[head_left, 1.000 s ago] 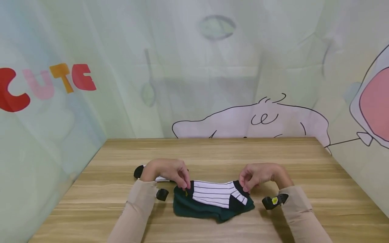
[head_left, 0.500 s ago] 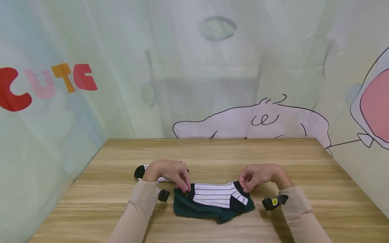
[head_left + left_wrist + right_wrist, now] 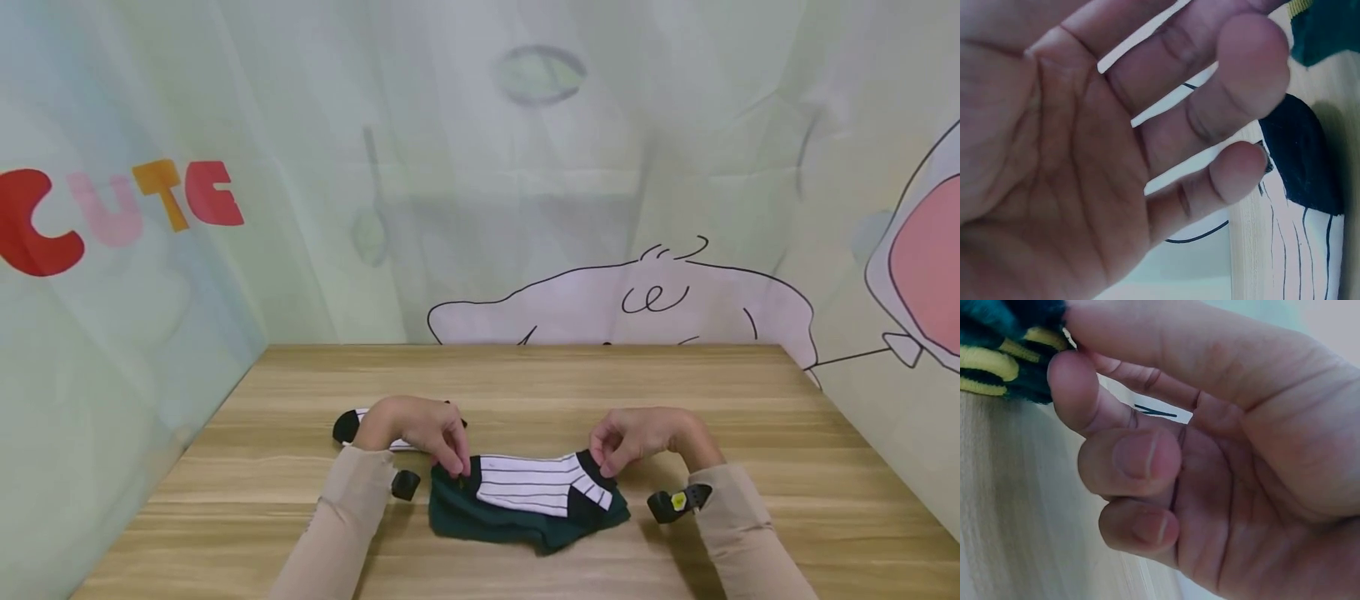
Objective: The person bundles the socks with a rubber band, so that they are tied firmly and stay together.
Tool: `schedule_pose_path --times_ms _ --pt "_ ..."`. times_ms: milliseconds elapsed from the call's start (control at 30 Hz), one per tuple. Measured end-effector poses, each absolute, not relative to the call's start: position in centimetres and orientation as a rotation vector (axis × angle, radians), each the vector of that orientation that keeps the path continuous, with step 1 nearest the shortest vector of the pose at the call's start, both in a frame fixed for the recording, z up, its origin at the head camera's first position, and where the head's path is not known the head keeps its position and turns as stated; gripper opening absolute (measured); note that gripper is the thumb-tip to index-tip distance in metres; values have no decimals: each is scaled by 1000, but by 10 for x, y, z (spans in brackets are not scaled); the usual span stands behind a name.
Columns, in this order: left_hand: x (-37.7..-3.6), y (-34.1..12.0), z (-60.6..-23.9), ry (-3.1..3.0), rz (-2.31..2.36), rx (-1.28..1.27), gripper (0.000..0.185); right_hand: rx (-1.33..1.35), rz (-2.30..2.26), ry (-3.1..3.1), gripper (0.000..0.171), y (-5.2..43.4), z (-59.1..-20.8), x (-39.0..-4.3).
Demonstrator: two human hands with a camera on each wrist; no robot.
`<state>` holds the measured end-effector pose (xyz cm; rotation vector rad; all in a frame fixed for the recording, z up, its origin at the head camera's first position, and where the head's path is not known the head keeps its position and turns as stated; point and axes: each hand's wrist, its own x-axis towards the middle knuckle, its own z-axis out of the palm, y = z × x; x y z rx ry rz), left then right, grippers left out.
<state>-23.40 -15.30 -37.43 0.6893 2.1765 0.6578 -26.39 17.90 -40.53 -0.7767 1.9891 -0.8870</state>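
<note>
A white sock point(image 3: 523, 485) with thin dark stripes and black toe, heel and cuff lies flat over dark green socks point(image 3: 487, 521). My left hand point(image 3: 423, 429) pinches the stack at its left end, by the striped sock's black toe. At the right end, by the black cuff, my right hand point(image 3: 641, 435) pinches with thumb and forefinger. The right wrist view shows layered green fabric point(image 3: 1029, 322) with yellow edging right at those fingertips. The left hand's pinch itself is out of the left wrist view; its other fingers point(image 3: 1254, 62) are spread, with green fabric point(image 3: 1329, 31) beyond.
A second striped sock point(image 3: 346, 427) with a black end lies behind my left hand, partly hidden by it. The wooden table point(image 3: 675, 379) meets a printed cloth backdrop point(image 3: 300, 167) at the back and sides. Black cameras point(image 3: 406, 485) sit at both wrists.
Both hands keep their pinch at the two ends of the sock stack. The whole view shifts slightly downward; the socks otherwise stay in place.
</note>
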Motion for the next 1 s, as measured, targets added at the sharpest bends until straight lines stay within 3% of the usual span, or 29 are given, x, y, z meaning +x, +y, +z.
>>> schedule_pose_path --times_ms 600,1000 --pt "-237 -156 -371 2228 751 1006 17 -918 -924 2017 17 183 -402 -264" --pt "-236 -160 -368 2294 777 969 22 -1004 -950 2055 21 183 -401 -267"
